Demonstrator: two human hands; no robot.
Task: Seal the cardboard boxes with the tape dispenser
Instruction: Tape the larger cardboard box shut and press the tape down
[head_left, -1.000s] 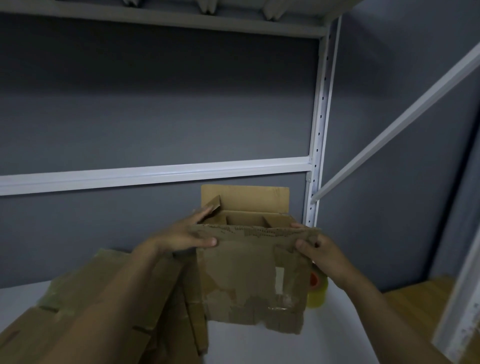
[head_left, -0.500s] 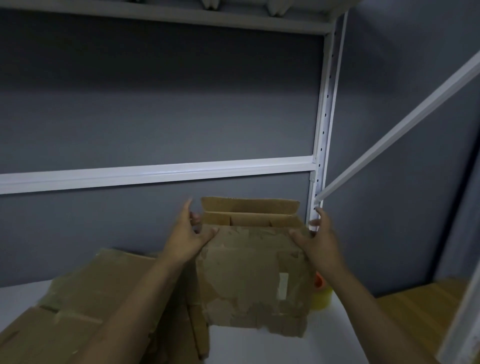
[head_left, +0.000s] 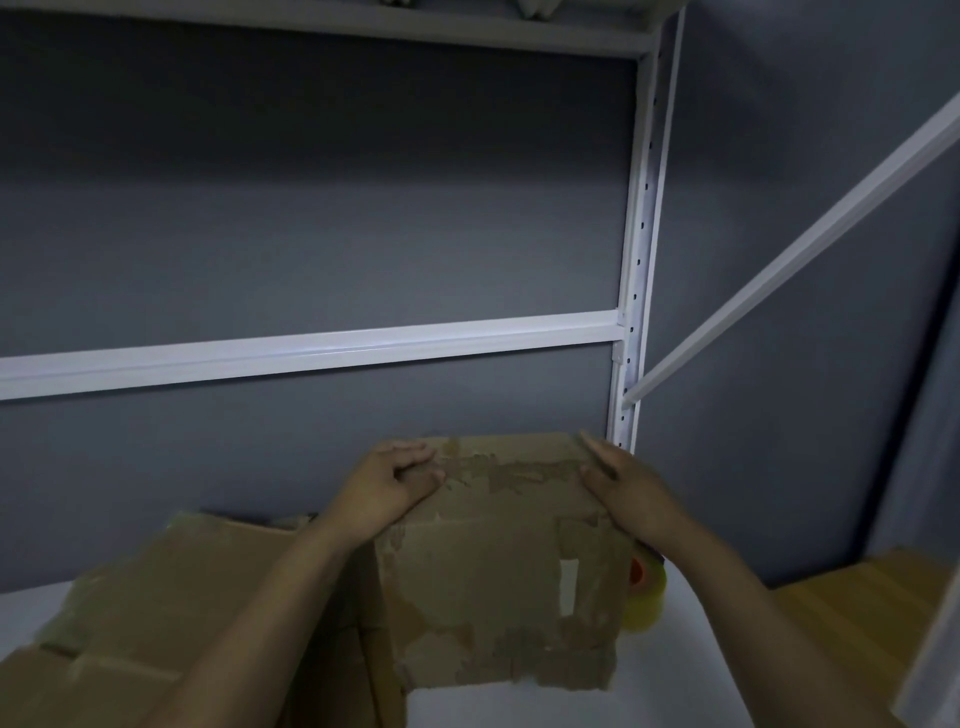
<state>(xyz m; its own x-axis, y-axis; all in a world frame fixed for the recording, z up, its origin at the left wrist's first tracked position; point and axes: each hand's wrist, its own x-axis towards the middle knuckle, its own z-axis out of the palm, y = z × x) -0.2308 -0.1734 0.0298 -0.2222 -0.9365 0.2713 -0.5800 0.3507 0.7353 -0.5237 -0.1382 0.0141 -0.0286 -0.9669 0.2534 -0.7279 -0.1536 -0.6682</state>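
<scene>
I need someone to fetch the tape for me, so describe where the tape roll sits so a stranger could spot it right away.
Start at the white shelf upright and drop to the worn cardboard box under both hands. The tape roll peeks out by that box's lower right edge, on the white surface. It is the only yellowish, translucent thing there, with an orange core.

A dark grey wall (head_left: 311, 208) fills most of the frame. White metal shelving: a horizontal rail (head_left: 311, 351) crosses the middle from the left edge to a perforated upright post (head_left: 641, 234) right of centre. A shelf underside (head_left: 322, 23) runs along the top edge. A diagonal white brace (head_left: 800, 244) rises from the post toward the upper right. A white shelf surface (head_left: 675, 670) lies along the bottom; a wooden surface (head_left: 872, 587) shows at lower right.
</scene>
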